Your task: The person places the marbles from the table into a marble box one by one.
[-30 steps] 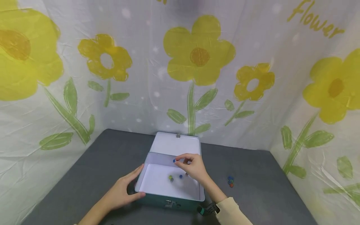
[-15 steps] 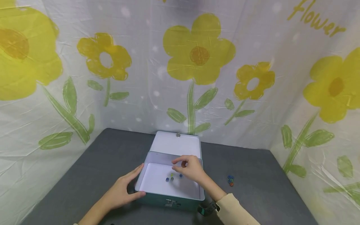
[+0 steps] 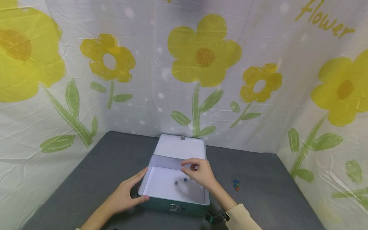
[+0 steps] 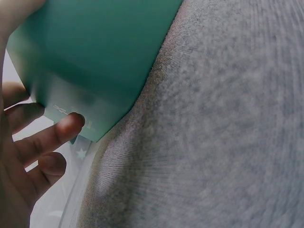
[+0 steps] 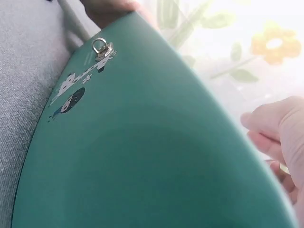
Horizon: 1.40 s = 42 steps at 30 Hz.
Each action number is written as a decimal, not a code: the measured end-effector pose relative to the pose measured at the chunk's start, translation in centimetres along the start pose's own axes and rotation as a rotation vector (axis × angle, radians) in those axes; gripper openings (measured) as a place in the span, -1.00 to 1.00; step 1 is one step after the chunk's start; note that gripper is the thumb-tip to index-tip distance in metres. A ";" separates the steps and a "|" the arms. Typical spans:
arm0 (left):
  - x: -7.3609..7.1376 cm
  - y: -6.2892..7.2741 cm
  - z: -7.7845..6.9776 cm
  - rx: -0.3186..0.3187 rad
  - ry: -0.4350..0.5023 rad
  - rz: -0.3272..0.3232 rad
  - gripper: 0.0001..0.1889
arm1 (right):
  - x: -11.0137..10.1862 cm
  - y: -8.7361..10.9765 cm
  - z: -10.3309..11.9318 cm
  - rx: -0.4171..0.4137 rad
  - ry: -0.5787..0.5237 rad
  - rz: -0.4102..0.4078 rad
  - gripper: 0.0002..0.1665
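A teal metal box [image 3: 174, 208] with a white inside stands on the grey table, its hinged lid [image 3: 179, 146] folded back. On its floor I see a greyish marble [image 3: 176, 183] and a small blue marble [image 3: 185, 179]. My left hand [image 3: 125, 194] rests on the box's left side, thumb on the front corner of the rim; in the left wrist view its spread fingers [image 4: 51, 138] lie against the wall. Above the right half of the box hovers my right hand [image 3: 200, 172], thumb and forefinger apart, nothing visible between them. It may hide other marbles.
A small cluster of blue, green and orange marbles [image 3: 236, 184] lies on the grey table [image 3: 267, 191] right of the box. A cloth printed with yellow flowers [image 3: 204, 57] hangs behind and at both sides. A metal clasp [image 5: 101, 48] is on the box's front.
My right hand pinched a blue marble a second ago and has let it go. That marble and a yellow-green one are now out of sight. The left hand has stayed put.
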<state>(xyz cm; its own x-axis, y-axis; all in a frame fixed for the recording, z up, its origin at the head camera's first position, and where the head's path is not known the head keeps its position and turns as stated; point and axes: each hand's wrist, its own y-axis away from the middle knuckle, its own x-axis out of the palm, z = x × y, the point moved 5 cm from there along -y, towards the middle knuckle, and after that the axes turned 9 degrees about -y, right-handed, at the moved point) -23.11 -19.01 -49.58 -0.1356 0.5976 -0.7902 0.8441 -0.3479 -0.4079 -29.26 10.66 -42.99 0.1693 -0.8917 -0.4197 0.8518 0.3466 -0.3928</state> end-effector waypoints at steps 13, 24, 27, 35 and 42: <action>0.0 0.0 0.0 -0.007 -0.005 0.004 0.06 | -3.5 2.0 -0.9 0.001 -0.008 -0.158 -0.85; 0.2 0.0 0.1 -0.005 0.005 -0.001 0.05 | -6.6 3.9 -2.3 0.026 -0.015 -0.227 -0.84; 0.2 -0.2 0.1 -0.010 0.005 0.003 0.06 | -7.7 4.5 -2.9 0.031 0.000 -0.248 -0.83; 0.2 -0.1 0.0 -0.013 -0.006 0.010 0.07 | -11.0 6.6 -4.3 0.050 0.061 -0.346 -0.80; 0.1 -0.1 -0.2 -0.001 -0.001 0.010 0.07 | -13.1 8.4 -5.2 0.182 0.068 -0.388 -0.77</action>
<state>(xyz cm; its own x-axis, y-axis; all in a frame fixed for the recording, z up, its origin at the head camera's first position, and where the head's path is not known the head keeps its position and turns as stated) -23.08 -18.76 -49.52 -0.1272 0.5933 -0.7949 0.8459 -0.3536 -0.3993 -26.91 26.81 -45.04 -0.2079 -0.9227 -0.3245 0.9205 -0.0724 -0.3840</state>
